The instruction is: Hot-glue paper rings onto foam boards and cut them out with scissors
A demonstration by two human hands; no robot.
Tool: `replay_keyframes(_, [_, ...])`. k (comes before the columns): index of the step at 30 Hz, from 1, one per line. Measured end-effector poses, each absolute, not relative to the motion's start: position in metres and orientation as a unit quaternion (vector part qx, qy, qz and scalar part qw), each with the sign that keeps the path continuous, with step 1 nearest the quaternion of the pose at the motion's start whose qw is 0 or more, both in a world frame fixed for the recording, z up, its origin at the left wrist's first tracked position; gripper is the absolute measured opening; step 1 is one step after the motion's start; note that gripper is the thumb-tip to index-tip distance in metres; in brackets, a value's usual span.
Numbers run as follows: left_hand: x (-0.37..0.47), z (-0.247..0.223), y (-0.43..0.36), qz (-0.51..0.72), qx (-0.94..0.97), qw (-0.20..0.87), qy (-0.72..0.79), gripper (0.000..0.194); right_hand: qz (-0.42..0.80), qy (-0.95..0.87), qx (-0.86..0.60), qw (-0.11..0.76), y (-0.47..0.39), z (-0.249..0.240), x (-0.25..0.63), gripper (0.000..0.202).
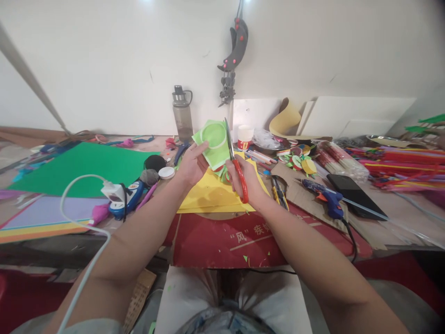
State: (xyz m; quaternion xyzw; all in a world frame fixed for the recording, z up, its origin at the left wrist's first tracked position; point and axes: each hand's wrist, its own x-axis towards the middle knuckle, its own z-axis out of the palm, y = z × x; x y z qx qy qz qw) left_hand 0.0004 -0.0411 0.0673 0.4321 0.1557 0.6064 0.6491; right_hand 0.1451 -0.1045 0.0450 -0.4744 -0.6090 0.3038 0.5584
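Observation:
My left hand [193, 162] pinches the left side of a light green sheet [219, 156] that bears a pale ring outline. In my right hand [246, 175] is a pair of scissors [239, 176] with red handles, its dark blades pointing up along the sheet's right edge. The blades look close together, and I cannot tell if they touch the sheet. Below both hands lies yellow paper [198, 197], with some green scraps partly hidden behind the right hand.
A water bottle [182, 113] and a paper cup [245, 137] stand at the back. To the right lie a utility knife [279, 191], a blue glue gun [325, 197] and a black phone [356, 195]. Green paper [90, 169] and a power strip [128, 199] are leftward. A white cable [92, 264] crosses my left arm.

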Motion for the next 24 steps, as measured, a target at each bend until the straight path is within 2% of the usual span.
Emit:
replay_keyframes(4, [-0.001, 0.067, -0.040, 0.601, 0.431, 0.656, 0.154, 0.031, 0.295, -0.614, -0.468, 0.563, -0.111, 0.052, 0.144, 0.042])
replay_keyframes(10, [-0.003, 0.068, -0.038, 0.600, 0.417, 0.657, 0.185, 0.042, 0.279, -0.628, -0.479, 0.546, -0.115, 0.060, 0.143, 0.049])
replay_keyframes(19, [-0.004, 0.065, -0.028, 0.610, 0.398, 0.655, 0.202, 0.046, 0.224, -0.663, -0.497, 0.514, -0.111, 0.054, 0.145, 0.030])
replay_keyframes(24, [-0.005, 0.064, -0.023, 0.619, 0.393, 0.651, 0.197, 0.037, 0.235, -0.658, -0.486, 0.524, -0.113, 0.053, 0.144, 0.037])
